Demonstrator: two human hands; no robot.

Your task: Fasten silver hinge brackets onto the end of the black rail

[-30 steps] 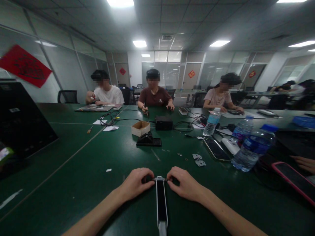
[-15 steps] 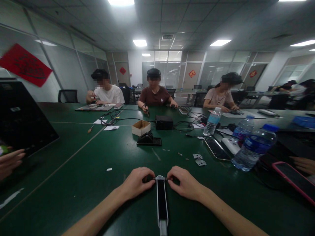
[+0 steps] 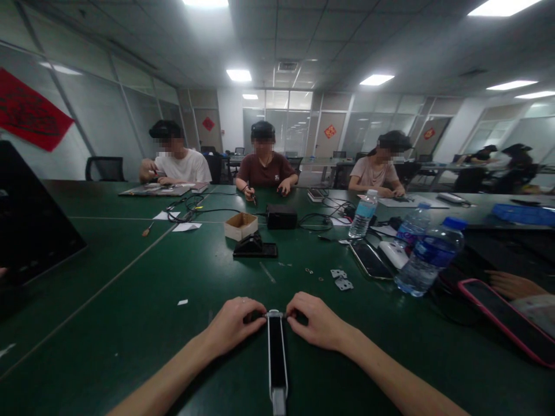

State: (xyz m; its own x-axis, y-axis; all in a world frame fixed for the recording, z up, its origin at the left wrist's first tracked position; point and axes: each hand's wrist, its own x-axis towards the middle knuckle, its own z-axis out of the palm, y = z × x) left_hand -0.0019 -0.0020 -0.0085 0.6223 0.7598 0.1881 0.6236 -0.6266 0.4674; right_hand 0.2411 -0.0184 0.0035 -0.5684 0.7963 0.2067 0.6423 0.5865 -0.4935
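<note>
The left hand [image 3: 234, 327] and right hand [image 3: 317, 321] are positioned at the far end of a slim black bar with a silver metal frame [image 3: 277, 358], which lies lengthwise on the green workbench [image 3: 121, 312], directly before the wearer. The fingers of both hands are curled and closed, gripping the bar's small metal crosspiece [image 3: 274, 315] from either side. Two small metal hinge plates [image 3: 341, 279] lie ahead and rightward, near a smartphone [image 3: 370, 260] and a water bottle [image 3: 427, 260].

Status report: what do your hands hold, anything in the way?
Left hand, right hand pinching black bar's top end. Metal plates ahead, not blocking.
</note>
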